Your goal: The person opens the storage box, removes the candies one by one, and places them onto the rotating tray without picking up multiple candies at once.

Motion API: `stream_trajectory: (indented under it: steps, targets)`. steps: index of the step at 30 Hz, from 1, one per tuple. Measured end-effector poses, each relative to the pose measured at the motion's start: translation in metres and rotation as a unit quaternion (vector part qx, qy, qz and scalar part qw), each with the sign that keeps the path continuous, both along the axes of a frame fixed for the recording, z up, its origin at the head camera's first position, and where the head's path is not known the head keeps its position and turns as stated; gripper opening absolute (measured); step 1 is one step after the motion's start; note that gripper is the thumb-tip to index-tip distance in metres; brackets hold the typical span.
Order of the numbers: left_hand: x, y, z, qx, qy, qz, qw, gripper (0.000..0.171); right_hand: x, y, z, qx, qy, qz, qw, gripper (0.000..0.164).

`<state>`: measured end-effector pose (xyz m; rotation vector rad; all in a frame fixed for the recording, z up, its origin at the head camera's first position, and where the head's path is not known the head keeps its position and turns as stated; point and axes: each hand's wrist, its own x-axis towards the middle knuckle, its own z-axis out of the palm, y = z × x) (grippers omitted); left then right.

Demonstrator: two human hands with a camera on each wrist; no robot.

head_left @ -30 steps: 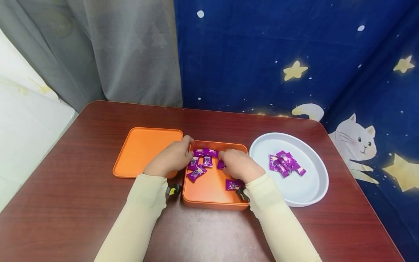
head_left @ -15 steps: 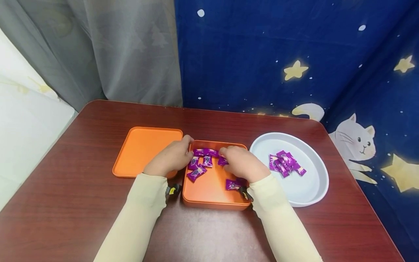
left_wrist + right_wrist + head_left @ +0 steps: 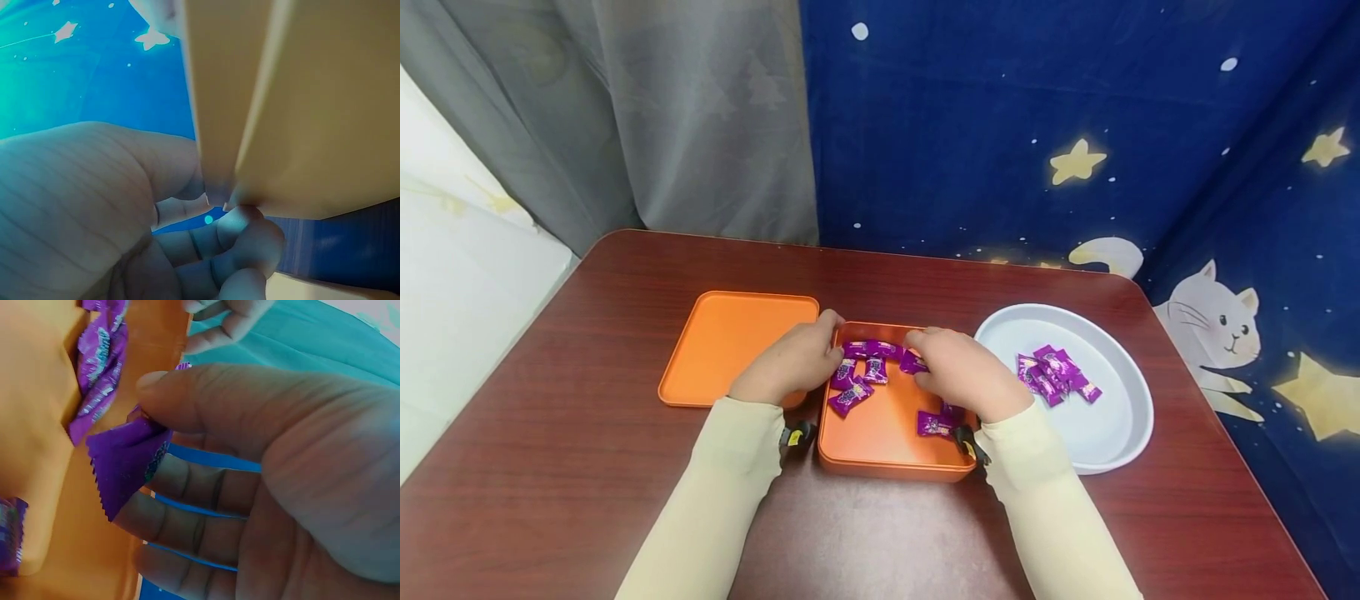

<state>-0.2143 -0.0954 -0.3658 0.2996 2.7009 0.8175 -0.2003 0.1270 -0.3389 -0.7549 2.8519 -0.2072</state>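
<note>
In the head view my left hand [image 3: 793, 358] holds the left wall of an orange box [image 3: 887, 462]. The left wrist view shows the thumb and curled fingers around the box's edge. Inside the box, over its right half, my right hand [image 3: 966, 373] pinches a purple-wrapped candy [image 3: 128, 462] between thumb and fingers. That candy [image 3: 912, 362] is partly hidden by the hand in the head view. Several more purple candies [image 3: 852, 397] lie along the box's far and left sides. Another candy [image 3: 934, 423] lies near the right wrist, with one beside it partly covered.
A flat orange lid [image 3: 745, 350] lies left of the box, partly behind the left hand. To the right stands a round white tray [image 3: 1108, 446] with a heap of purple candies [image 3: 1051, 375]. The brown table [image 3: 587, 467] ends at curtains behind.
My right hand has shifted a little to the right inside the box, and the pinched candy has moved slightly right with it. The left hand has stayed in place.
</note>
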Motion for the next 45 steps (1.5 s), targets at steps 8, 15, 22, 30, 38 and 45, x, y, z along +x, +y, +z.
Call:
stream_trajectory:
  steps: [8,15,22,30,38,45]
  targets:
    - [-0.001,0.001,0.0,0.0,-0.003,0.004,1.0,0.045,0.002,0.008,0.012,-0.018,0.006,-0.01,1.0,0.038]
    - [0.0,0.0,0.0,0.001,-0.002,0.001,1.0,0.045,0.003,0.021,0.021,-0.043,0.006,-0.027,0.999,0.039]
    - [0.0,0.0,0.0,0.002,-0.003,0.005,1.0,0.046,0.0,0.038,0.025,-0.062,0.005,-0.047,0.997,0.044]
    - [-0.001,0.0,0.0,0.002,-0.003,0.003,1.0,0.045,-0.006,0.071,0.024,-0.074,-0.035,-0.116,0.99,0.046]
    - [-0.002,0.003,-0.001,0.0,-0.004,0.001,1.0,0.045,-0.008,0.104,0.019,-0.068,-0.04,-0.159,0.984,0.046]
    - [-0.002,0.002,-0.002,0.0,-0.009,0.007,0.9999,0.047,-0.007,0.131,0.018,-0.064,-0.043,-0.196,0.978,0.044]
